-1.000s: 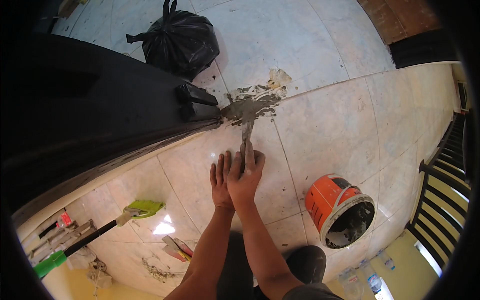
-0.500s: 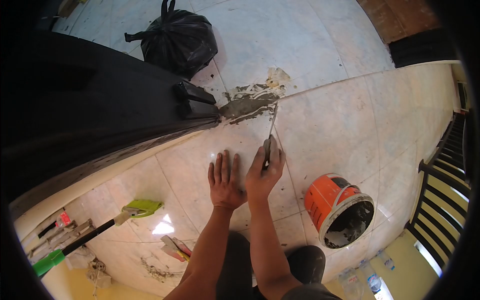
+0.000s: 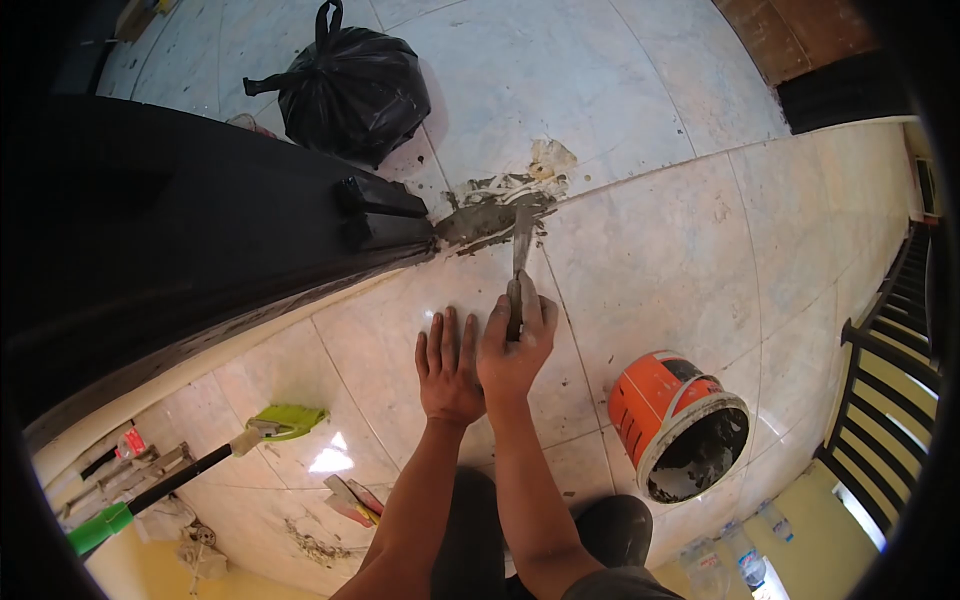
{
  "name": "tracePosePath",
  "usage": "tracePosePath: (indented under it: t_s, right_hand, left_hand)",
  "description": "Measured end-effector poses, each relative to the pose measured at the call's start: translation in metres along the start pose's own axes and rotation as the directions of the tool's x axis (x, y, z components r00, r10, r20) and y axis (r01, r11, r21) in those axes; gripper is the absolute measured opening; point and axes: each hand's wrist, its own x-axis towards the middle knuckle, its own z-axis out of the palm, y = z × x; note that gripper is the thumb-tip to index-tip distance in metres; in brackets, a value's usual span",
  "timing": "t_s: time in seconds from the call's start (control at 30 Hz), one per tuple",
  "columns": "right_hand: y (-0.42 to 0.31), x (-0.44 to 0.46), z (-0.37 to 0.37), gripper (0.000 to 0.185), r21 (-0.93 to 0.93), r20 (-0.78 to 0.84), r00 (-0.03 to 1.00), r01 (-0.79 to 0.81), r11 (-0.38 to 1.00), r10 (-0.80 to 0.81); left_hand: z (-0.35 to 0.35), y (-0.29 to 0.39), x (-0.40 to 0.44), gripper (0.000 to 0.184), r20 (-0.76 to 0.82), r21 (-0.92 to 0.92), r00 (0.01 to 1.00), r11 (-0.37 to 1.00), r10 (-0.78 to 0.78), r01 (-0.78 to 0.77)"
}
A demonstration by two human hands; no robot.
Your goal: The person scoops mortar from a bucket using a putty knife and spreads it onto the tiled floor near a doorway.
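My right hand is closed round the handle of a putty knife. Its blade points away from me, and the tip rests at the right end of a strip of wet grey mortar on the tiled floor. Beside it, my left hand lies flat on a tile with fingers stretched out, holding nothing. The two hands touch or nearly touch at the thumb side. Whitish smears and chipped edges border the mortar, which runs to the foot of a black door frame or panel.
An orange bucket with mortar inside tilts at the right. A tied black plastic bag sits beyond the strip. A green broom, scrapers, plastic bottles and a black railing lie around the edges.
My right hand has moved slightly left and back towards me. The knife has turned so more of its blade face shows, on the mortar. My left hand stays nearly in place.
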Motion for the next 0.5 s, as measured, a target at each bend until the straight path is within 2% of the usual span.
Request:
tracePosePath:
  t_s: [0.17, 0.23, 0.27, 0.33, 0.37, 0.43, 0.5]
  right_hand:
    - [0.0, 0.021, -0.015, 0.044, -0.08, -0.031, 0.999, -0.016, 0.997, 0.013]
    - [0.014, 0.031, -0.015, 0.047, -0.179, 0.005, 0.992, 0.128, 0.975, -0.13]
    - [0.019, 0.034, -0.015, 0.047, -0.178, 0.004, 0.991, 0.129, 0.975, -0.131]
    - [0.027, 0.037, -0.016, 0.051, -0.198, 0.132, 0.983, 0.153, 0.968, -0.129]
    - [0.034, 0.038, -0.015, 0.051, -0.197, 0.133, 0.983, 0.154, 0.968, -0.129]
    - [0.048, 0.04, -0.014, 0.054, -0.252, 0.198, 0.937, 0.333, 0.909, -0.289]
    - [0.058, 0.041, -0.016, 0.057, -0.275, 0.236, 0.935, 0.324, 0.905, -0.263]
  left_hand:
    - [-0.01, 0.003, 0.001, 0.101, -0.002, -0.138, 1.0, 0.99, -0.015, 0.015]
    - [-0.012, 0.003, 0.001, 0.103, 0.009, -0.168, 1.0, 0.986, -0.018, 0.019]
    - [-0.013, 0.004, 0.001, 0.104, 0.013, -0.173, 1.0, 0.985, -0.021, 0.023]
    - [-0.012, 0.003, 0.001, 0.105, 0.017, -0.177, 1.0, 0.984, -0.024, 0.027]
    - [-0.011, 0.003, 0.001, 0.105, 0.007, -0.183, 1.0, 0.983, -0.024, 0.025]
    - [-0.011, 0.003, 0.0, 0.105, 0.0, -0.189, 1.0, 0.982, -0.027, 0.026]
    - [-0.012, 0.004, 0.001, 0.104, -0.002, -0.186, 1.0, 0.982, -0.021, 0.02]
